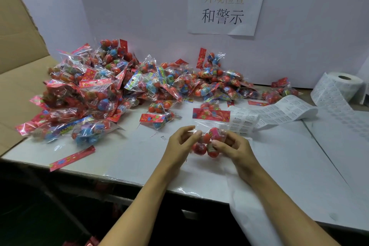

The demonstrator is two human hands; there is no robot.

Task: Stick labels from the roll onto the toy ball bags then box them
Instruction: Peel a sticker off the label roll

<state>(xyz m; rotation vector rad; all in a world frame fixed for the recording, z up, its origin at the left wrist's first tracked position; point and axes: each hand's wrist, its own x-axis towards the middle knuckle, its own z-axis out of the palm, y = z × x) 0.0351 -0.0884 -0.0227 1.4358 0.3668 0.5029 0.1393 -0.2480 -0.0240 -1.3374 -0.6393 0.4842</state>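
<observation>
Crowding the table (279, 166) behind: heaped bags (95, 90), label roll (343, 86).

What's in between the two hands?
A clear toy ball bag with red balls, held by the left hand and right hand, in the head view.

place: packing/inspection workstation | evidence: heap of toy ball bags (111, 90), label roll (343, 86), wall sign (225, 4), cardboard box (18, 52)

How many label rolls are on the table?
1. The label roll stands at the far right by the wall, its strip of labels unwinding leftward toward the bag held in both hands. Others may sit out of frame.
</observation>
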